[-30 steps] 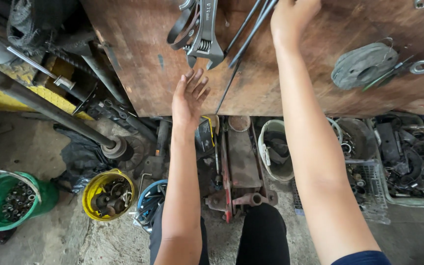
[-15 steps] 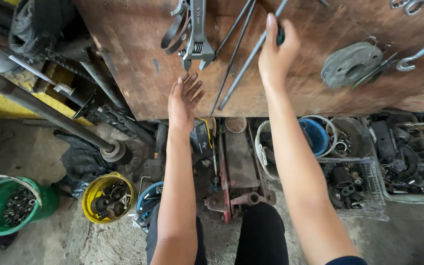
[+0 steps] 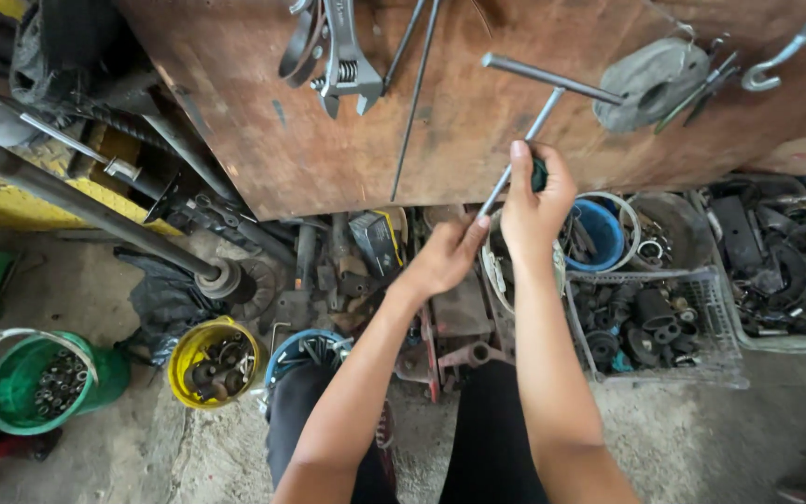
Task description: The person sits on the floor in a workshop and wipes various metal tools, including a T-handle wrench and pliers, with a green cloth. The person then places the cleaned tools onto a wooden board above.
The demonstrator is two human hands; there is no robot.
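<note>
A long grey T-handle wrench (image 3: 535, 119) is off the brown wooden board (image 3: 478, 140), its crossbar up near the board. My right hand (image 3: 534, 201) grips the shaft at mid-length, where a dark green piece shows between the fingers. My left hand (image 3: 445, 257) holds the lower end of the same shaft with fingertips. An adjustable spanner (image 3: 342, 61) and two thin rods (image 3: 412, 84) still hang on the board to the left.
Below the board lie a red floor jack (image 3: 454, 317), a wire basket of dark parts (image 3: 655, 327), a blue tub (image 3: 597, 233), a yellow bucket (image 3: 212, 359), a green bucket of nuts (image 3: 39, 378) and a long steel shaft (image 3: 86, 205). A grey disc (image 3: 650, 79) hangs at right.
My right hand pulled the T-handle wrench down off the board. My left hand moved right from the board's edge and took the shaft's lower end.
</note>
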